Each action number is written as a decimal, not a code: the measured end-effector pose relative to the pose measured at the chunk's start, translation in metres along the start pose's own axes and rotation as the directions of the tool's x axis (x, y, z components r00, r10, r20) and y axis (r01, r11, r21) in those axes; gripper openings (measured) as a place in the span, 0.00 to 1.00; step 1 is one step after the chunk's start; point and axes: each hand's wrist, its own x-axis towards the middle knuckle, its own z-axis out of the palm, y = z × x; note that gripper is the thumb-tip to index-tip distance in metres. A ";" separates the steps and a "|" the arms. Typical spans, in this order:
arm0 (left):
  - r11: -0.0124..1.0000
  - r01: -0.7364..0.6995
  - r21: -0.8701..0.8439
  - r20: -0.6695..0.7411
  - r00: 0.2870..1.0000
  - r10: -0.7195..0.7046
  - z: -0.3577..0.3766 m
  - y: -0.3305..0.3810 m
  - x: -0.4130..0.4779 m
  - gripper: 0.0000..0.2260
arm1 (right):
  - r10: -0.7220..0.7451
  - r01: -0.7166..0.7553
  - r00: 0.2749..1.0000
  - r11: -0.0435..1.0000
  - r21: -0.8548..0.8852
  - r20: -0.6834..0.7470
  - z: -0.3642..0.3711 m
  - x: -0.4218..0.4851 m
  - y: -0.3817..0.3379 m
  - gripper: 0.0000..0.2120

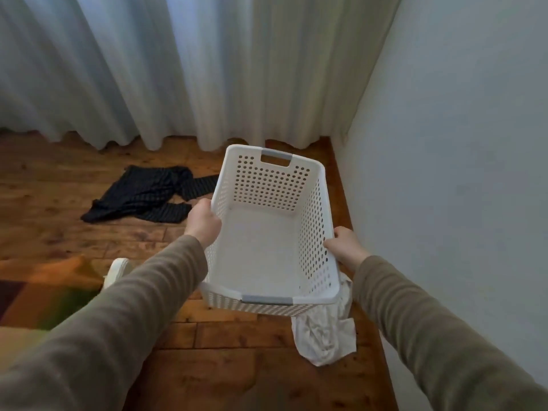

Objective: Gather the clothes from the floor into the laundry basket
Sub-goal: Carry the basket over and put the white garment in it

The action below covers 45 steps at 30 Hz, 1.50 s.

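Each grip, left hand (204, 222) and right hand (344, 244), clasps the laundry basket (268, 173) (hiding part of the white cloth (321, 336)).

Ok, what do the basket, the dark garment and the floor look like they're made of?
Laundry basket: looks like white moulded plastic, matte, with perforated walls and grey handle inserts. Dark striped garment: soft fabric, probably a knit, going by its limp folds. Floor: wood boards, warm brown, with visible knots and grain and a slight sheen. Left hand and right hand grip the basket's rims.
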 end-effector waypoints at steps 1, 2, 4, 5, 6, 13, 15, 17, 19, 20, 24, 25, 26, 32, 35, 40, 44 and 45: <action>1.000 0.004 0.009 0.004 1.000 -0.004 0.011 -0.014 0.003 0.12 | 0.014 -0.014 1.000 1.000 0.004 0.010 0.010 0.009 0.013 0.06; 1.000 0.004 0.021 0.007 1.000 -0.004 0.022 -0.028 0.005 0.12 | 0.024 -0.025 0.999 1.000 0.003 0.021 0.020 0.018 0.027 0.07; 0.999 0.009 0.051 0.009 1.000 -0.010 0.047 -0.056 0.016 0.12 | 0.034 -0.033 0.999 0.999 -0.007 0.037 0.042 0.041 0.053 0.09; 0.998 0.011 0.064 0.013 1.000 -0.012 0.062 -0.072 0.022 0.12 | 0.044 -0.043 0.999 0.999 -0.010 0.033 0.056 0.054 0.068 0.11; 0.998 0.010 0.067 0.009 1.000 -0.010 0.073 -0.085 0.028 0.11 | 0.045 -0.045 0.999 0.999 -0.012 0.024 0.066 0.065 0.079 0.13; 0.997 -0.027 0.074 0.037 0.999 0.025 0.153 -0.169 0.066 0.12 | 0.047 -0.047 0.999 0.999 0.004 0.009 0.130 0.137 0.160 0.14; 0.996 -0.048 0.071 0.034 0.998 0.046 0.176 -0.194 0.075 0.12 | 0.039 -0.039 0.999 0.999 0.013 0.007 0.148 0.158 0.182 0.14; 0.997 -0.049 0.053 0.029 0.998 0.048 0.196 -0.217 0.082 0.12 | 0.031 -0.031 1.000 0.999 0.012 0.002 0.165 0.178 0.203 0.14; 0.999 -0.042 0.032 0.034 0.999 0.041 0.212 -0.235 0.086 0.13 | 0.023 -0.023 1.000 1.000 0.013 -0.004 0.180 0.192 0.222 0.14; 0.999 -0.041 0.028 0.036 0.999 0.040 0.220 -0.244 0.087 0.13 | 0.018 -0.018 1.000 1.000 0.015 -0.004 0.187 0.199 0.232 0.14; 0.999 -0.047 -0.004 0.072 0.996 0.047 0.245 -0.275 0.092 0.13 | 0.023 -0.023 1.000 1.000 0.016 -0.016 0.211 0.218 0.263 0.08; 0.999 -0.049 -0.016 0.078 0.996 0.050 0.250 -0.280 0.092 0.12 | 0.022 -0.022 1.000 1.000 0.017 -0.019 0.215 0.222 0.271 0.08; 0.998 -0.057 -0.025 0.077 0.995 0.059 0.254 -0.283 0.093 0.12 | 0.018 -0.018 1.000 1.000 0.017 -0.022 0.218 0.225 0.276 0.09; 0.993 -0.117 0.014 0.042 0.992 0.117 0.272 -0.288 0.089 0.12 | -0.008 0.012 0.999 0.996 0.089 -0.044 0.228 0.234 0.306 0.13; 0.992 -0.124 0.013 0.044 0.991 0.123 0.281 -0.289 0.084 0.12 | -0.004 0.011 0.999 0.990 0.143 -0.052 0.231 0.240 0.318 0.09; 0.993 -0.121 0.010 0.048 0.992 0.121 0.288 -0.289 0.081 0.12 | -0.003 0.015 0.998 0.980 0.200 -0.060 0.234 0.247 0.331 0.09; 0.990 -0.137 0.028 0.035 0.990 0.136 0.293 -0.281 0.076 0.13 | 0.002 0.024 0.996 0.962 0.270 -0.094 0.229 0.256 0.344 0.14; 0.990 -0.139 0.039 0.036 0.990 0.138 0.294 -0.279 0.075 0.14 | 0.021 0.018 0.989 0.967 0.254 -0.149 0.226 0.259 0.352 0.14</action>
